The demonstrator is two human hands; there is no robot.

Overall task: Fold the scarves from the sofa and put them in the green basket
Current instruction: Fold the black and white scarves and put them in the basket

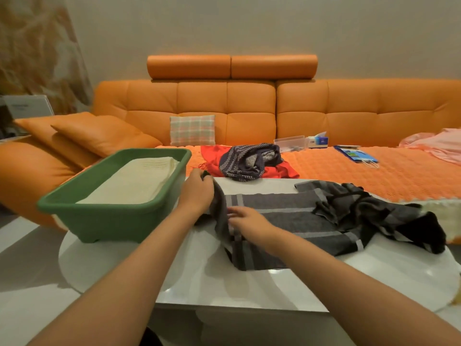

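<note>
1. Fingers (199, 174) of left hand (197, 192): clenched on the left end of the grey scarf (287, 216), with that end lifted clear of the desk (249, 283).
2. Fingers (233, 213) of right hand (247, 219): laid on the same scarf just beside its pale stripes. Pinching or merely pressing, cannot tell.
3. Grey scarf: stretched across the desk, flat through the middle, bunched and twisted at the right end, dark tip lying near the desk edge. Judged not yet folded.
4. Green basket (107, 226): on the desk, just left of the left hand, holding one folded cream cloth (134, 181).
5. On the sofa (199, 101): striped navy scarf (249, 161) heaped on a red scarf (284, 169), well apart from both hands. Judged two more pieces to do.
6. Risk one: crooked fold. Cause: folding with the right end bunched, so the twist is carried into the layers.
7. Risk two: scarf dragged off the desk. Cause: glossy top offering little hold, dark tip already near the edge.
8. Risk three: basket nudged or lifted end snagged on its rim. Cause: closeness of the left hand to the basket wall.
</note>
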